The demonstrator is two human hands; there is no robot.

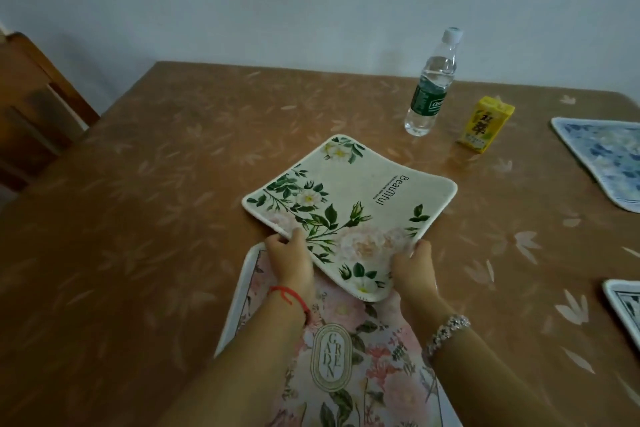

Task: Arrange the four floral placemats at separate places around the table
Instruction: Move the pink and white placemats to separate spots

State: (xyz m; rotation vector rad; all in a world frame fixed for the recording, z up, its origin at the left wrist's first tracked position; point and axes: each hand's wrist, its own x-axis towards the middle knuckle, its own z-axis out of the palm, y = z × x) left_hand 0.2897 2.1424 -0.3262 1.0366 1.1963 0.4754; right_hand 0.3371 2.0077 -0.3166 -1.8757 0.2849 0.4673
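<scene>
Two placemats are cut off by the frame. Far right of the cream placemat (pixel 349 215), a blue floral placemat (pixel 602 159) shows only its left part. Nearer and to the right of it, only a white-bordered corner of the fourth placemat (pixel 623 305) shows, its print too cropped to read. The pink "GARDEN" placemat (pixel 332 357) lies on the table (pixel 156 184) just nearer than the cream one. Both forearms cover part of it, the cream placemat's near corner overlaps its far end, and the bottom edge cuts off its near end. A wooden chair (pixel 34 107), far left of the cream placemat, is only partly in view.

The cream placemat, printed with green leaves, white flowers and "Beautiful", sits mid-table, turned cornerwise and bowed between the hands. Whether its far corner touches the cloth cannot be told. The left hand (pixel 291 263), with a red string bracelet (pixel 291 298) at the wrist, pinches its near-left edge with the thumb on top. The right hand (pixel 412 270), with a silver bracelet (pixel 446 329) at the wrist, is clamped on its near-right edge. The fingers of both hands are hidden beneath.

Beyond the cream placemat to the right stand a water bottle (pixel 431 87) and, right of that, a yellow drink carton (pixel 485 125).
</scene>
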